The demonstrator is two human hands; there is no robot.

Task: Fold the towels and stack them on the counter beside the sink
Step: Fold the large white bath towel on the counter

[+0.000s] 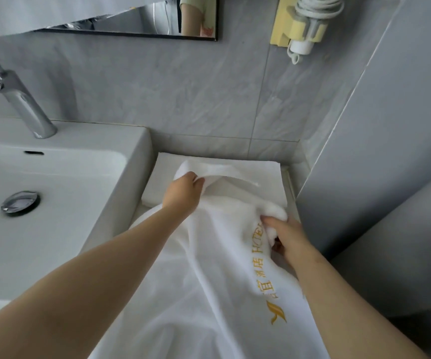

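My left hand and right hand both grip the white gold-lettered cloth towel, fingers clenched, over the folded white towel.

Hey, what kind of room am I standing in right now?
Most likely a hotel bathroom. There is a white sink with a chrome faucet, a wall-mounted hair dryer, and the white towel you hold has gold "HOTEL" lettering.
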